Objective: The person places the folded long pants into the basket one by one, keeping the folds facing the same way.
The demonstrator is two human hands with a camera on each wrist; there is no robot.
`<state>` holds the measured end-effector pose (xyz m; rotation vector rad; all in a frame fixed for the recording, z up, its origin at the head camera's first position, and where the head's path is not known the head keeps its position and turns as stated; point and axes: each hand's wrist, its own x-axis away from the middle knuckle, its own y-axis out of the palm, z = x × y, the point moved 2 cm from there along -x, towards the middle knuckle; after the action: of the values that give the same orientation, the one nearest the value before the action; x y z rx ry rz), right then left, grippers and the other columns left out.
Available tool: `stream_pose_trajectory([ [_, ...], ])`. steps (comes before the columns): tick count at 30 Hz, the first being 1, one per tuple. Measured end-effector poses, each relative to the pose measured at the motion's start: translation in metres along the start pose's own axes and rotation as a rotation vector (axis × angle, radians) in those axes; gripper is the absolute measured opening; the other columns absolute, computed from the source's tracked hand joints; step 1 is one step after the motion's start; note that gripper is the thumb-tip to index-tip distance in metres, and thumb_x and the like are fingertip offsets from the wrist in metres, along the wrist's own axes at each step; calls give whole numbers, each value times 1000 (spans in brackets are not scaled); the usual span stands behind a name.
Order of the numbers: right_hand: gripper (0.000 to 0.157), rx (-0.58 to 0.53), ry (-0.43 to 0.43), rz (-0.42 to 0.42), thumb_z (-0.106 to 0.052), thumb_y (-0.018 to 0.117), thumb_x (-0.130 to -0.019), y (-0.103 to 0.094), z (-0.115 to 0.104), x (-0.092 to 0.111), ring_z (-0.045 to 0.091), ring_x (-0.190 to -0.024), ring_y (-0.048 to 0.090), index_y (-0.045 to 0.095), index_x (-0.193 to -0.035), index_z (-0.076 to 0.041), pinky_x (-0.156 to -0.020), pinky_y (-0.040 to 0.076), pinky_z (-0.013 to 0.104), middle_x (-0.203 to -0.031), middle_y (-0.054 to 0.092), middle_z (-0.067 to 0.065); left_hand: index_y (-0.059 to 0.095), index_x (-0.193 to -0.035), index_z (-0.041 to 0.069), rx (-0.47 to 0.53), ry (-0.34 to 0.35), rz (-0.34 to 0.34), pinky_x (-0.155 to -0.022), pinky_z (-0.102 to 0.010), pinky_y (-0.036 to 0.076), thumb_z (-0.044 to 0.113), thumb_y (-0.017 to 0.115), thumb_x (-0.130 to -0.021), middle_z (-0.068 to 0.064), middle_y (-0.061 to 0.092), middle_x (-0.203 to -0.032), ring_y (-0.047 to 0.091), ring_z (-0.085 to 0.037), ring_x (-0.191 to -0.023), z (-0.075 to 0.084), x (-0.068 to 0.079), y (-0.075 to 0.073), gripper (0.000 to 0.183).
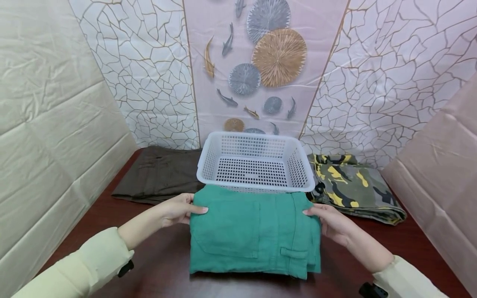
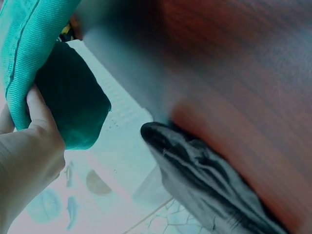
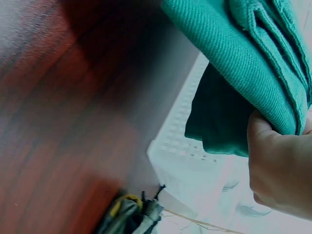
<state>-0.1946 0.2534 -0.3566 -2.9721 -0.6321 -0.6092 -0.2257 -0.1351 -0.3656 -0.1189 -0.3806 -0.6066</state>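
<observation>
Green folded trousers point(image 1: 231, 231), with a pocket seam and a belt loop showing, are held up between both hands in front of the basket. My left hand point(image 1: 179, 210) grips their left edge, thumb on top and fingers underneath. At the right edge my right hand point(image 1: 333, 223) pinches the cloth in the same way. Both wrist views show the folded green layers point(image 3: 248, 68) raised over the table, with a flap hanging toward the basket. Behind them stands a white perforated plastic basket point(image 1: 257, 188), with nothing inside it.
Dark brown folded trousers point(image 1: 164, 171) lie left of the basket on the reddish-brown table point(image 1: 156, 265). Camouflage folded trousers point(image 1: 350, 186) lie to its right. Cloth-covered walls point(image 1: 149, 74) enclose the back and both sides.
</observation>
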Motion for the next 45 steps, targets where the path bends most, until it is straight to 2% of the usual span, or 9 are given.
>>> stream_pose_trajectory([
  [11,20,27,-54,-11,-16,49,-96,0,-22,7,4,-84,68,68,-96,-21,-81,54,24,-89,72,-9,41,-137,-1,-48,30,11,-88,-40,53,11,61,-91,2,67,-106,67,-13,-92,22,7,-4,52],
  [18,23,45,-89,44,-17,52,-96,-8,-36,9,6,-86,69,55,-118,-12,-83,55,27,-94,72,-8,41,-136,-2,-60,57,3,-88,-40,53,10,60,-91,5,68,-102,67,-13,-91,42,12,-5,50],
  [24,18,71,-134,41,-13,48,-97,-6,-58,20,5,-86,68,53,-115,-15,-82,54,25,-96,71,-10,42,-137,0,-84,51,14,-89,-41,53,10,59,-92,5,67,-104,67,-13,-91,62,16,-6,49],
  [29,56,118,-159,74,-13,46,-97,-9,-72,19,3,-86,68,23,-146,3,-81,55,26,-97,69,-14,39,-139,1,-107,50,21,-91,-41,52,9,58,-93,0,64,-110,67,-12,-91,78,16,-7,51],
  [34,70,179,-168,106,-14,45,-98,-12,-82,12,0,-88,66,1,-150,4,-84,54,26,-101,62,-19,37,-141,2,-125,35,29,-92,-40,51,9,57,-94,-4,61,-117,66,-10,-92,91,11,-10,52],
  [37,71,189,-182,121,-14,44,-98,-13,-88,7,-2,-91,64,-2,-151,-2,-85,54,27,-126,54,4,36,-141,2,-145,35,38,-93,-39,51,8,56,-94,-8,58,-122,66,-10,-92,98,6,-13,51],
  [39,71,189,-186,131,-13,44,-98,-13,-92,3,-3,-91,62,-3,-151,-5,-85,53,28,-143,37,21,36,-141,2,-162,32,56,-93,-39,51,8,55,-94,-11,57,-125,66,-9,-91,103,4,-15,51],
  [42,71,209,-189,138,-12,42,-99,-14,-99,-2,-5,-90,61,-6,-152,-8,-86,53,28,-155,9,27,36,-142,3,-187,27,72,-94,-38,51,7,54,-95,-15,53,-131,65,-9,-91,110,0,-18,50],
  [45,70,231,-192,152,-11,41,-99,-17,-107,-7,-7,-89,60,-6,-152,-9,-85,53,27,-155,7,26,35,-142,3,-214,34,87,-95,-38,50,8,53,-95,-19,48,-136,64,-11,-94,118,-6,-21,51],
])
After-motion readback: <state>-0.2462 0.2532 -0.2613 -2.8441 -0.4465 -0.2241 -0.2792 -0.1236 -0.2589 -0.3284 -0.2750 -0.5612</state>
